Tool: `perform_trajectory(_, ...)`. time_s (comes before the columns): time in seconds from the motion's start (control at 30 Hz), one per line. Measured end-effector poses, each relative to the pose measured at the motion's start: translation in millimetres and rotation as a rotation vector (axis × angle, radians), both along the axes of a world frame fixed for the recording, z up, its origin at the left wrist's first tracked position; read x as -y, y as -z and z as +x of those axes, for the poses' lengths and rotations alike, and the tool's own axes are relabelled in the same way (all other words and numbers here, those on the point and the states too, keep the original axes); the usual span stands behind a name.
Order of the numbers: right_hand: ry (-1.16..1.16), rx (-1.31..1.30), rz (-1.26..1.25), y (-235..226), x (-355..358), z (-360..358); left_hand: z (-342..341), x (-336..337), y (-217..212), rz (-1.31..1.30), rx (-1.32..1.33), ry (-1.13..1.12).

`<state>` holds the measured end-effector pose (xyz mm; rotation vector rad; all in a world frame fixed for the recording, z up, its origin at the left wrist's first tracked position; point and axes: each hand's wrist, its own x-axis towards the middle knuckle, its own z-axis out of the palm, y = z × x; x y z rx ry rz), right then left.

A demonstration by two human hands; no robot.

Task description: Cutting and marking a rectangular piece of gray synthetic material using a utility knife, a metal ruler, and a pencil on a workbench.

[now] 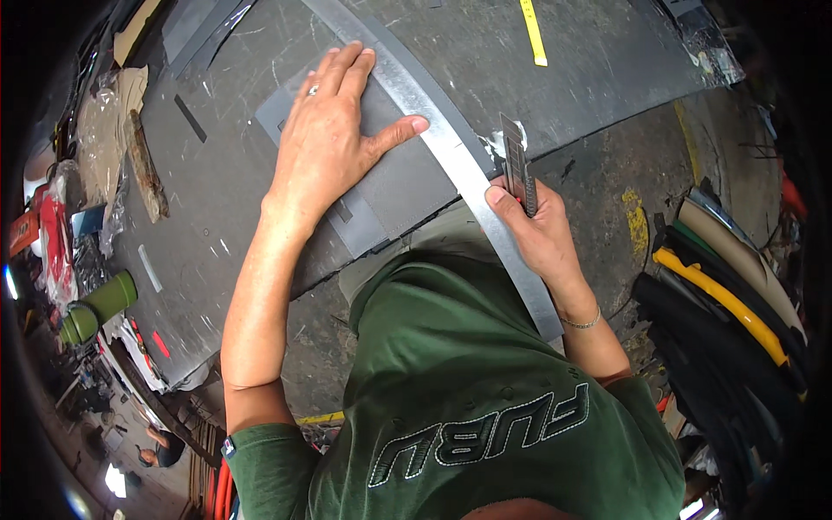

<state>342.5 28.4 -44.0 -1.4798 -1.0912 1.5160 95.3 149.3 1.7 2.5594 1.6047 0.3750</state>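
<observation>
A long metal straightedge point(468, 173) runs from the table's far side to beyond its near edge, over grey sheet material point(403, 186). My left hand point(329, 130) lies flat with fingers apart, its fingertips and thumb reaching onto the straightedge and its palm over the sheet. Closed round a snap-off utility knife point(515, 160), my right hand point(550, 230) is at the table's near edge, beside the straightedge. The knife's blade points away from me, close to a white scuffed spot. My right thumb is at the straightedge's edge; whether it presses there I cannot tell.
The dark worktable point(234, 182) has scratches and scraps. A yellow measuring tape point(535, 39) lies at the far side. Left are a wooden piece point(147, 165), plastic bags and a green bottle point(108, 299). Rolls of material point(728, 295) stand at right. Another person point(163, 446) is at lower left.
</observation>
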Motion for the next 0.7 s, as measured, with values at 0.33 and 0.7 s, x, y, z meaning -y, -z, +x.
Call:
perform_trajectory(0.33, 0.064, -0.043, 0.071, 2, -2, -4, 4, 6, 13, -0.034, 0.035, -0.016)
perform_trajectory(0.7, 0.077, -0.122, 0.089, 14, -6, -5, -3, 0, 27, 0.033, 0.048, -0.019)
